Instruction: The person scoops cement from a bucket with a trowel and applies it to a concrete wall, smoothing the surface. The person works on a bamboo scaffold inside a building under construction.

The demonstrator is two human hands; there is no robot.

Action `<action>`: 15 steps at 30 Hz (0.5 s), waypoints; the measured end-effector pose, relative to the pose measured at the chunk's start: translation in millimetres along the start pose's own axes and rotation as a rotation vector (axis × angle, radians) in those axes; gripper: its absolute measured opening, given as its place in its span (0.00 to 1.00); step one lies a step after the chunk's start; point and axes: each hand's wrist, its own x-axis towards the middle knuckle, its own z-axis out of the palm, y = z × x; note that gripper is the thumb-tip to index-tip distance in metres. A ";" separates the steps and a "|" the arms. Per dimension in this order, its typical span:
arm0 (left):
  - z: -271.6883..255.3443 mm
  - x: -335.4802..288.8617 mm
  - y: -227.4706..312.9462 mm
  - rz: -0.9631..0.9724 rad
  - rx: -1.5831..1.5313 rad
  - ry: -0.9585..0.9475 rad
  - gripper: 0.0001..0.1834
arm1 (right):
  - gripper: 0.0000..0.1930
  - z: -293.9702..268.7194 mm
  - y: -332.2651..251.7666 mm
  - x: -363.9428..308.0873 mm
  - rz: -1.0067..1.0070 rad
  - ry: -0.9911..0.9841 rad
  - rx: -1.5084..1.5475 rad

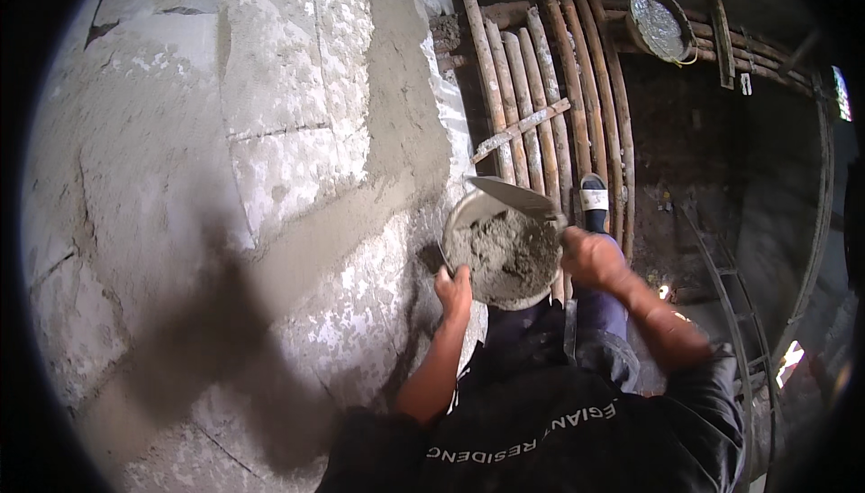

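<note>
A round bowl with wet grey mortar in it is in front of my body. My left hand grips its near left rim, the thumb lying over the edge. On the other side, my right hand is closed around the handle of a trowel, mostly hidden by the fingers. The trowel's flat metal blade lies across the far side of the bowl, above the mortar. To the left rises a block wall, with a darker band of smoothed mortar on it.
Long wooden poles form a platform, with a short plank across them. My sandalled foot stands on it. A bucket sits at the far right beside more poles. A ladder stands lower right, beyond the platform's edge.
</note>
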 end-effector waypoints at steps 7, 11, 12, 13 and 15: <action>5.3 19.7 103.6 0.312 0.007 -0.128 0.16 | 0.16 6.2 36.9 57.8 -0.024 -0.128 -0.659; 13.3 31.4 149.7 0.461 -0.021 -0.162 0.14 | 0.14 31.5 12.8 35.7 0.069 -0.259 -0.525; 16.3 36.8 153.4 0.508 -0.063 -0.147 0.13 | 0.13 25.0 14.3 28.5 -0.011 -0.288 -0.515; 13.6 35.1 159.4 0.494 -0.057 -0.159 0.13 | 0.13 16.5 13.5 20.8 -0.081 -0.319 -0.492; 3.0 31.8 176.6 0.517 0.009 -0.169 0.13 | 0.12 -17.8 11.3 13.0 0.035 -0.187 -0.424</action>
